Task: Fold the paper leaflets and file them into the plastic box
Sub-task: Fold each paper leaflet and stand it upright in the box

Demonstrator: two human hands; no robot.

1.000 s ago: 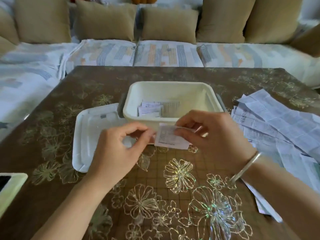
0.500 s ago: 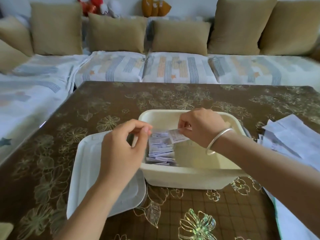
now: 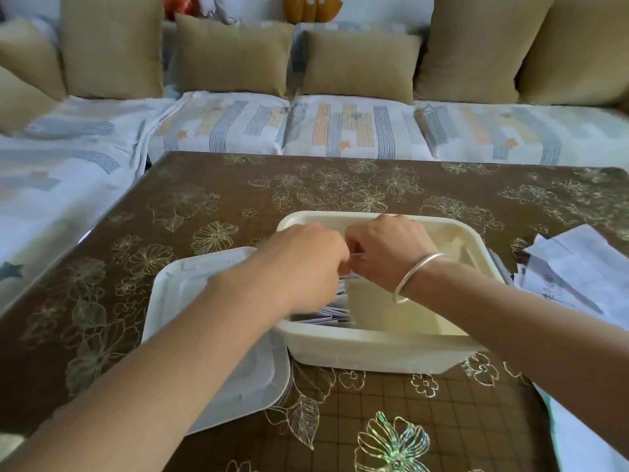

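Nearest the camera, the brown floral table (image 3: 391, 413) lies bare between the two forearms. On the left, the white lid (image 3: 190, 284) rests flat, its right edge tucked against the cream plastic box (image 3: 374, 352). Over the box's left half, the left hand (image 3: 306, 264) and right hand (image 3: 384, 253) meet, fingers pinched narrow on a folded leaflet (image 3: 349, 276) above the filed leaflets (image 3: 335, 313). The box's right half is open. Unfolded leaflets (image 3: 578, 270) are heaped at the table's right edge. Beyond the box, the table runs clear to the sofa (image 3: 340, 127).
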